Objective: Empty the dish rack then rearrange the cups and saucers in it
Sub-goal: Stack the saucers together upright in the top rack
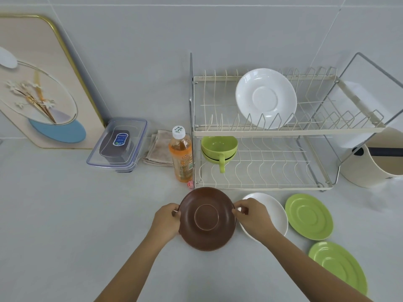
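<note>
I hold a brown saucer [207, 219] between both hands in front of the two-tier wire dish rack [283, 131]. My left hand [166, 221] grips its left rim and my right hand [253, 216] pinches its right rim. A white saucer [266, 98] stands on edge in the rack's upper tier. Two stacked green cups [219, 149] sit at the left of the lower tier. On the counter to the right lie a white saucer [277, 214], partly under my right hand, and two green saucers [308, 216] [338, 267].
An orange drink bottle [181, 158] stands just left of the rack. A clear lidded box [118, 144] and folded cloths [159, 149] lie further left. A framed picture [41, 83] leans on the wall. A cream pot [375, 164] stands at the right.
</note>
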